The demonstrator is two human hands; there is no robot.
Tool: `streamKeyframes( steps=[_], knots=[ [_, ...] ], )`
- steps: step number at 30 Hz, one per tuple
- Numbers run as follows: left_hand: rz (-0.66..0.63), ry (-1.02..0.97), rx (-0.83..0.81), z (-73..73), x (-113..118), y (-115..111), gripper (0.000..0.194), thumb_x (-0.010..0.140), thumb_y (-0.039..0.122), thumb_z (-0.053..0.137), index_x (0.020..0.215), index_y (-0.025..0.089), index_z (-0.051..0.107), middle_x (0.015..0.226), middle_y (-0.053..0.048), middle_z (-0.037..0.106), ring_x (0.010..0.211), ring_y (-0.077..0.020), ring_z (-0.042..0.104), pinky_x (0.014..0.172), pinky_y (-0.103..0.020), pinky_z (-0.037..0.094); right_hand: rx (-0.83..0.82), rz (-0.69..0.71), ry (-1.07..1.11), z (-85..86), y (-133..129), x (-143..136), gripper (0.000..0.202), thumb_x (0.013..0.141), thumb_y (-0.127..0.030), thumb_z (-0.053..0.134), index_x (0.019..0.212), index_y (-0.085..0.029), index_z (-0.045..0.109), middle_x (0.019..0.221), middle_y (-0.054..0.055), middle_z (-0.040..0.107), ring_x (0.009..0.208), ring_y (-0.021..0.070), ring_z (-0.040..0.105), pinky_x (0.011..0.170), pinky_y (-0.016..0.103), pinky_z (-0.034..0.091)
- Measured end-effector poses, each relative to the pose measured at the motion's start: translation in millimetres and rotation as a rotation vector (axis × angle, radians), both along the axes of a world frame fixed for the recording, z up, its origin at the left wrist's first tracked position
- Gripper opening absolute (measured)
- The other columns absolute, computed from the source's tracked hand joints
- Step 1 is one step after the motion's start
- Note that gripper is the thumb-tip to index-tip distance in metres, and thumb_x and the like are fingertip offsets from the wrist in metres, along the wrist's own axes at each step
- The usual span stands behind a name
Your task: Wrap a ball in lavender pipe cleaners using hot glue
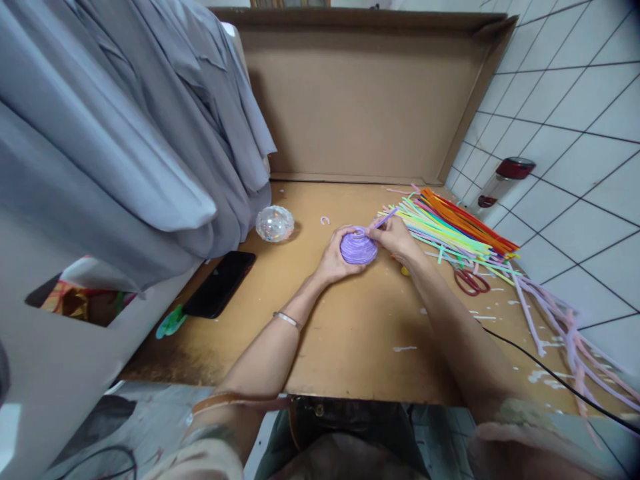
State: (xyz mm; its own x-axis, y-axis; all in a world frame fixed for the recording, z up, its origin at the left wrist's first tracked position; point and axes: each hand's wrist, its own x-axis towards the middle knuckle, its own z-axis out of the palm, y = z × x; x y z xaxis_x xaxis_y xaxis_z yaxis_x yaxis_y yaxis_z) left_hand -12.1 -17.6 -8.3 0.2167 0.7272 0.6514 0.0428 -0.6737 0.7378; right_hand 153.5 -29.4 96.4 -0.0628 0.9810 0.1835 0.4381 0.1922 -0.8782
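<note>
A round purple ball point(359, 248), ringed with coiled strands, sits in my left hand point(333, 260), whose fingers wrap its left side and underside. My right hand point(395, 235) pinches a thin purple pipe cleaner point(386, 219) at the ball's upper right edge; its free end points up and to the right. Just beyond that hand lies a heap of coloured pipe cleaners point(445, 230) in green, yellow, orange and red. The ball's underside is hidden by my left palm.
A clear round ornament point(275, 223) and a black phone point(220, 285) lie to the left. Red-handled scissors point(471, 282) rest at right, near loose lilac strands point(565, 320) and a black cable point(550, 375). A cardboard panel point(365, 100) stands behind; grey cloth point(150, 133) hangs left.
</note>
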Motion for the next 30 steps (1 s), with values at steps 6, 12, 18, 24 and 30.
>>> streamKeyframes(
  steps=[6, 12, 18, 24, 30],
  knots=[
    [-0.01, 0.004, -0.013, -0.9, -0.2, 0.4, 0.085, 0.052, 0.031, 0.091, 0.127, 0.024, 0.052, 0.141, -0.012, 0.05, 0.135, -0.0332, 0.049, 0.118, -0.05, 0.036, -0.065, 0.016, 0.1, 1.9, -2.0, -2.3, 0.012, 0.063, -0.024, 0.067, 0.058, -0.018, 0.058, 0.052, -0.004, 0.052, 0.051, 0.0099, 0.045, 0.053, 0.024, 0.034],
    [-0.01, 0.013, -0.009, -0.2, -0.1, -0.4, 0.084, 0.054, 0.032, 0.089, 0.128, 0.024, 0.05, 0.14, -0.012, 0.049, 0.135, -0.0329, 0.049, 0.117, -0.051, 0.037, -0.065, 0.025, 0.095, -2.5, 0.2, -0.2, 0.012, 0.063, -0.023, 0.066, 0.058, -0.019, 0.056, 0.054, -0.004, 0.053, 0.054, 0.0101, 0.046, 0.056, 0.024, 0.036],
    [-0.012, 0.022, -0.017, 1.6, -0.6, -0.9, 0.085, 0.053, 0.031, 0.09, 0.128, 0.024, 0.05, 0.14, -0.012, 0.049, 0.135, -0.0324, 0.048, 0.118, -0.05, 0.036, -0.065, 0.021, 0.038, -4.8, 1.8, -0.1, 0.011, 0.063, -0.022, 0.067, 0.059, -0.018, 0.058, 0.055, -0.003, 0.055, 0.055, 0.011, 0.048, 0.058, 0.025, 0.038],
    [-0.037, -0.003, -0.048, 0.8, -1.2, -0.8, 0.085, 0.053, 0.032, 0.091, 0.128, 0.025, 0.051, 0.141, -0.012, 0.048, 0.136, -0.0326, 0.048, 0.119, -0.05, 0.035, -0.034, -0.014, -0.038, -8.6, 2.2, 0.1, 0.011, 0.065, -0.025, 0.068, 0.062, -0.018, 0.06, 0.059, -0.001, 0.06, 0.059, 0.0134, 0.054, 0.059, 0.025, 0.043],
    [-0.06, -0.015, -0.093, 2.4, -2.1, -1.7, 0.087, 0.052, 0.036, 0.093, 0.128, 0.026, 0.052, 0.144, -0.012, 0.046, 0.138, -0.0327, 0.046, 0.119, -0.049, 0.034, -0.03, -0.006, -0.097, -8.6, 2.1, 0.4, 0.012, 0.066, -0.026, 0.069, 0.062, -0.018, 0.06, 0.058, -0.001, 0.059, 0.058, 0.0136, 0.054, 0.057, 0.024, 0.043]
  ],
)
